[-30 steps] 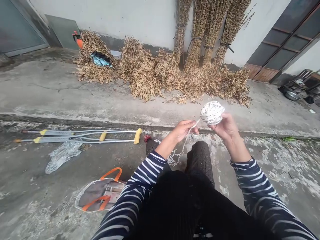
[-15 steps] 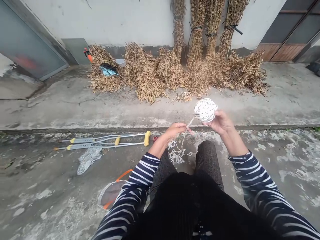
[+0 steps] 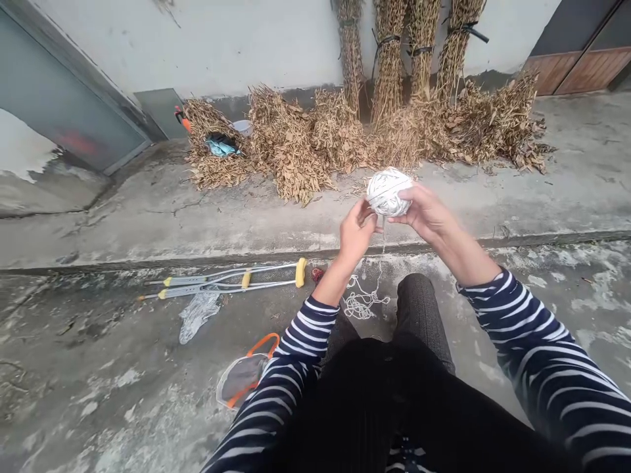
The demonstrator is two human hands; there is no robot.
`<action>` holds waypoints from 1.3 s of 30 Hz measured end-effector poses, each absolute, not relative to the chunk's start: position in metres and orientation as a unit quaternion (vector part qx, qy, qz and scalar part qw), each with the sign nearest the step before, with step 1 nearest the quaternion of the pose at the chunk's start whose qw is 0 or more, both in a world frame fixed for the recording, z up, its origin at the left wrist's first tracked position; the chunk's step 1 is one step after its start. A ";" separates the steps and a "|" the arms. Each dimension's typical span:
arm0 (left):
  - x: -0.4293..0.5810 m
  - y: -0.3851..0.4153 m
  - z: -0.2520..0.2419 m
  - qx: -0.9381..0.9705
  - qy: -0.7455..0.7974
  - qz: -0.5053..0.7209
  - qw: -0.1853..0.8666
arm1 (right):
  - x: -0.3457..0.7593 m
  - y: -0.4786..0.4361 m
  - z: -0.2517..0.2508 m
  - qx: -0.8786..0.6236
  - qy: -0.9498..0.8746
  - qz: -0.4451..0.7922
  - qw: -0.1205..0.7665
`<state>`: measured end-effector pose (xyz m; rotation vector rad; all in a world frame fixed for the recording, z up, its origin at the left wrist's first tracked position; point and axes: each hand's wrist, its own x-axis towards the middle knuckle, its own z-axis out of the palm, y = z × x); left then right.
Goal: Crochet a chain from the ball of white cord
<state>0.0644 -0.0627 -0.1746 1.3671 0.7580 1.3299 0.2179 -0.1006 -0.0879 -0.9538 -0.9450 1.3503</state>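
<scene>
A wound ball of white cord (image 3: 387, 187) is held up in front of me, over the concrete step. My right hand (image 3: 422, 209) grips its right side, thumb across the front and fingers below. At the ball's lower left, my left hand (image 3: 357, 228) is closed, its fingertips against the ball and by the strand; the exact pinch is partly hidden. From the ball a strand of cord (image 3: 383, 244) hangs down to a loose tangle of the same white cord (image 3: 363, 303) on the ground between my legs.
Dry plant stalks (image 3: 300, 151) are heaped along the wall, with tied bundles (image 3: 387, 62) standing upright behind. On the ground at left lie a pair of crutches (image 3: 236, 281), a clear plastic bag (image 3: 198, 316) and a mesh item with orange straps (image 3: 241, 378). A step edge (image 3: 148, 263) runs across.
The ball has moved up and left in my right hand. My left hand has risen from the strand below to the ball's lower left side. The view has shifted slightly.
</scene>
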 end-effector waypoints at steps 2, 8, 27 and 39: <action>0.079 -0.060 -0.176 0.552 0.334 0.564 0.516 | 0.207 -0.100 -0.085 -0.409 -0.394 0.582 0.582; 0.088 -0.058 -0.176 0.535 0.433 0.559 0.462 | 0.192 -0.105 -0.075 -0.411 -0.406 0.584 0.570; 0.072 -0.046 -0.180 0.575 0.438 0.459 0.517 | 0.201 -0.115 -0.058 -0.445 -0.491 0.535 0.525; 0.060 -0.059 -0.200 0.512 0.411 0.386 0.648 | 0.220 -0.105 -0.063 -0.468 -0.520 0.442 0.562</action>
